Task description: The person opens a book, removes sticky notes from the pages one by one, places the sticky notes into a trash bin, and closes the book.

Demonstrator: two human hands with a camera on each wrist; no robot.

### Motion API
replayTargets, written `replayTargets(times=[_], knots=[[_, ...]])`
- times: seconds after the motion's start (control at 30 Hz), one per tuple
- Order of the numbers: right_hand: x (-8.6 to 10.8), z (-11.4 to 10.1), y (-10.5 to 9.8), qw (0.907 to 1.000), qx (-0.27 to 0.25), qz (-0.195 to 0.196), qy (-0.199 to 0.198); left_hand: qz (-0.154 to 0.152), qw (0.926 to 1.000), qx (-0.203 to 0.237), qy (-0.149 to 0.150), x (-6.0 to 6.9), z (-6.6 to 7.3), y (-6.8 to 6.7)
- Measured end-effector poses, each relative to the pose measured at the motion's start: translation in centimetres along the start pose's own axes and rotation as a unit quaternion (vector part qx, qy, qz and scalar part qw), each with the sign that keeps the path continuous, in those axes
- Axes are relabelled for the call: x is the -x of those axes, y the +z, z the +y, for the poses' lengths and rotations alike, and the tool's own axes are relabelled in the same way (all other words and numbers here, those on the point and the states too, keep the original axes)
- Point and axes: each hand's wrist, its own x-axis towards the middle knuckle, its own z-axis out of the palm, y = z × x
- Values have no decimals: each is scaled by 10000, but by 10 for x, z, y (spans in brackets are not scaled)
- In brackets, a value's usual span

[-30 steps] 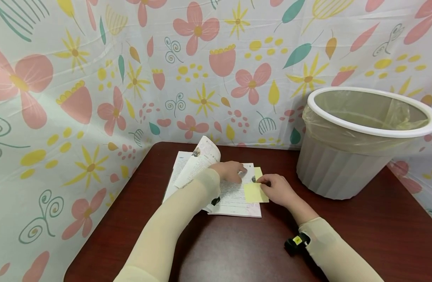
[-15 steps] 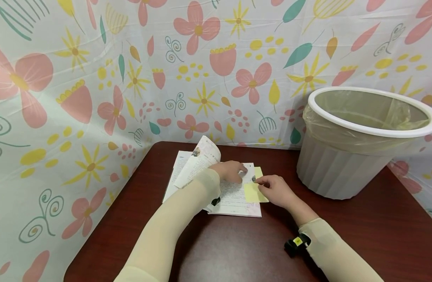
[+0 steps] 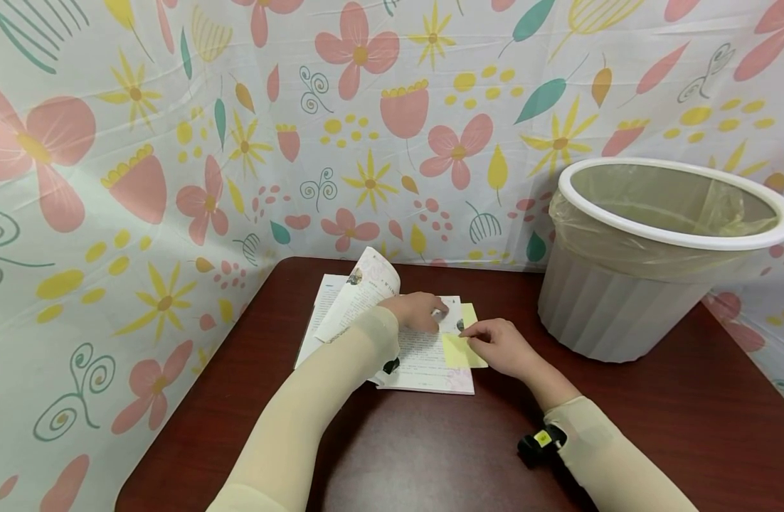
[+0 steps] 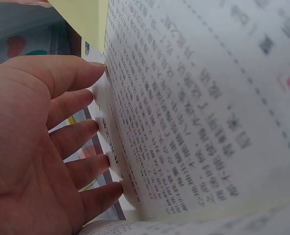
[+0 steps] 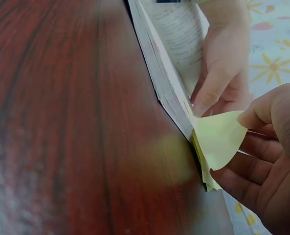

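An open book [image 3: 417, 364] with printed pages lies on the table, one page [image 3: 361, 302] curling up on its left side. My left hand [image 3: 416, 311] rests its fingertips on the right-hand page; in the left wrist view its fingers [image 4: 81, 137] are spread and loosely bent along the page's edge. A yellow sticky note [image 3: 457, 351] lies over that page's right edge. My right hand [image 3: 504, 347] pinches it, and the right wrist view shows the note [image 5: 218, 139] bent up between thumb and fingers. More yellow paper [image 3: 470, 313] shows just behind it.
A grey trash bin [image 3: 612, 306] with a white rim and a clear liner stands at the back right of the dark red table [image 3: 392, 455]. A flowered cloth [image 3: 366, 142] hangs behind and to the left.
My right fingertips have shifted slightly left along the sticky note. The left hand and the book have stayed where they were.
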Motion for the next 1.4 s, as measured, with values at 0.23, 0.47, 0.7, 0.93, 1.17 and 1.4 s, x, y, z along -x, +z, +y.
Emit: replayTargets(times=[0.23, 0.47, 0.7, 0.93, 1.17, 1.4], knots=[[1, -2, -1, 9999, -53, 27, -131, -9, 10000, -28, 10, 0, 0, 0], [3, -5, -3, 9997, -81, -3, -250, -17, 10000, -15, -7, 2, 2, -1], [4, -6, -3, 9991, -201, -63, -355, -11, 10000, -6, -47, 3, 2, -1], [5, -8, -1, 9983, -314, -79, -485, -2, 9999, 49, -91, 4, 3, 0], [6, -12, 0, 9976, -395, -154, -548, 22, 9999, 120, -74, 3, 3, 1], [8, -19, -2, 9973, -389, -204, -594, 8, 9999, 144, -66, 4, 3, 0]])
